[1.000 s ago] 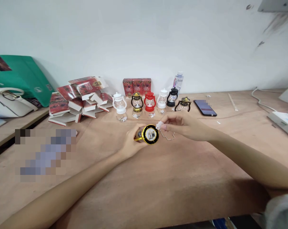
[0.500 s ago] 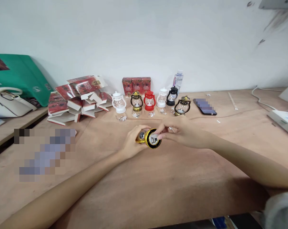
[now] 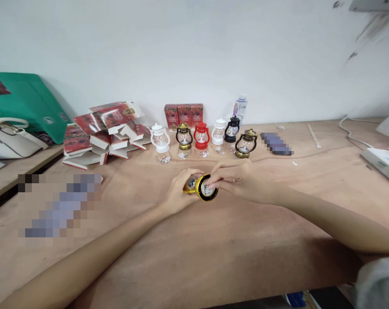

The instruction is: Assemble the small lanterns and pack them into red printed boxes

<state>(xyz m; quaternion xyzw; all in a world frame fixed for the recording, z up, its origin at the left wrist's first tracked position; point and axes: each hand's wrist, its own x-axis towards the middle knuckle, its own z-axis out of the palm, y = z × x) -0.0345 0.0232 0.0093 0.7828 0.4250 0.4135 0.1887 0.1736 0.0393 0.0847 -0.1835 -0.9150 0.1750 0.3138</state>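
In my left hand (image 3: 176, 194) a small gold and black lantern (image 3: 200, 191) lies tipped over, its round base turned toward me. The fingers are wrapped around its clear body. My right hand (image 3: 238, 182) reaches in from the right, thumb and fingers pinched together at the pale centre of the base. Whatever those fingertips hold is too small to make out. Beyond my hands stand a white lantern (image 3: 162, 148), a bronze lantern (image 3: 184, 146), a red lantern (image 3: 201, 145), another white lantern (image 3: 218, 139), a black lantern (image 3: 231, 138) and a dark gold lantern (image 3: 244, 153).
Small loose bits (image 3: 183, 155) lie before the lanterns. Red boxes (image 3: 184, 116) and a bottle (image 3: 241, 107) stand by the wall. Opened red cartons (image 3: 117, 116) are heaped left, near a white handbag (image 3: 17, 139). A phone (image 3: 276, 143) lies right, close to a white box (image 3: 383, 165).
My right fingertips have shifted slightly left, further over the centre of the lantern's base. The left hand keeps its hold in nearly the same place.
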